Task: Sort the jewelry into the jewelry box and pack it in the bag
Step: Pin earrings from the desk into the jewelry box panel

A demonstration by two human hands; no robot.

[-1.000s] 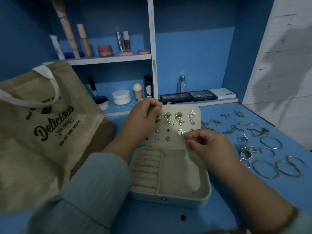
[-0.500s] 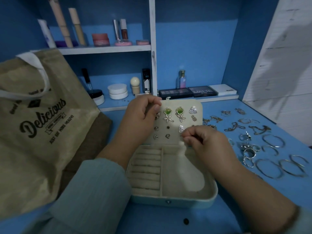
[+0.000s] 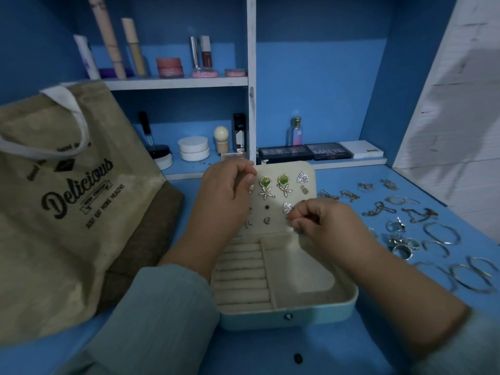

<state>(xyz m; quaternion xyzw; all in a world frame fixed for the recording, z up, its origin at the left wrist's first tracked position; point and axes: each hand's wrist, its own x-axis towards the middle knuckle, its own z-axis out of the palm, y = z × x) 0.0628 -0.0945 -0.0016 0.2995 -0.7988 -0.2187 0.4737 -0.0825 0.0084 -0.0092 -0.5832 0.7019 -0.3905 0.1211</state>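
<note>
Blue desktop is carrying an open cream-lined jewelry box (image 3: 286, 301), ring rolls left, lid panel studded with earrings (image 3: 273, 185). Left hand (image 3: 224, 190) is gripping the lid edge; right hand (image 3: 322, 223) is pinching something tiny at it. Jute bag (image 3: 62, 201) is leaning at the left.

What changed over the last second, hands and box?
Little. The right hand keeps its pinch beside the lower triangular earring on the jewelry box lid, having drifted slightly down the panel. The left hand still holds the lid's top left edge. Earrings on the lid, bag and loose bangles are unchanged; the shift is mostly camera.
</note>
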